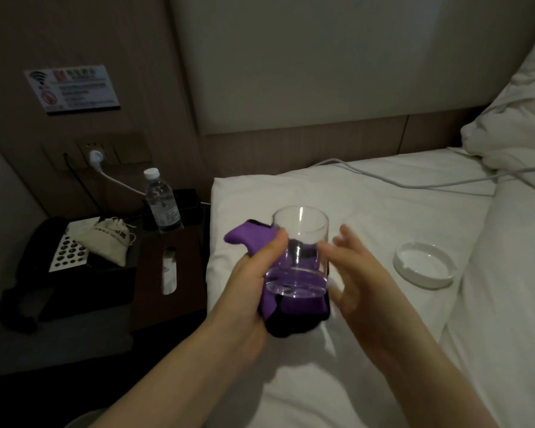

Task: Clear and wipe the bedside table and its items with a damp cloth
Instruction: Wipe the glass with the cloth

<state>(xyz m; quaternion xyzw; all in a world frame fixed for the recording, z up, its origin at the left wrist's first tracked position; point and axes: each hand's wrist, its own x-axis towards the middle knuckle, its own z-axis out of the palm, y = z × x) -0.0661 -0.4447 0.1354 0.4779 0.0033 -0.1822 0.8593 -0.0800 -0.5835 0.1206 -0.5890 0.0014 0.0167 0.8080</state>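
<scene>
Wiping a clear cylindrical drinking glass (300,251) in the purple cloth (247,239), gripped by the left hand (254,279).
Right hand (355,273) open beside it; white ashtray (424,268) moved to the bed, dark bedside table (112,319) still cluttered.

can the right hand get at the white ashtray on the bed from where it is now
Probably yes: the right hand is open and holds nothing, and only bare sheet lies between it and the ashtray.

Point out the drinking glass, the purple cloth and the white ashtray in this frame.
drinking glass (300,239): head view, on its clear side wall, upper half.
purple cloth (240,237): head view, on the corner sticking out above the left hand's thumb.
white ashtray (424,266): head view, on its inner base, lying on the bed.
</scene>
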